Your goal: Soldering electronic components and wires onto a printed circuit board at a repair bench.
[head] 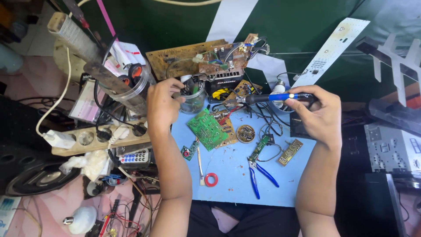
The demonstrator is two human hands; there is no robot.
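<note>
Holding a blue-handled soldering iron (280,97), the right hand (320,115) has its fingers closed round the grip; the iron's long axis runs level, tip pointing toward the left hand (163,104). Left fingers curl at the rim of a clear jar (193,102), grip unclear. Green circuit board (207,129) lies just below on the blue mat (232,184), amid a cluttered bench.

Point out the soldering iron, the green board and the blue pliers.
soldering iron (280,97), head view, on its blue handle.
green board (206,128), head view, middle of its face.
blue pliers (259,172), head view, between the handles near the pivot.
</note>
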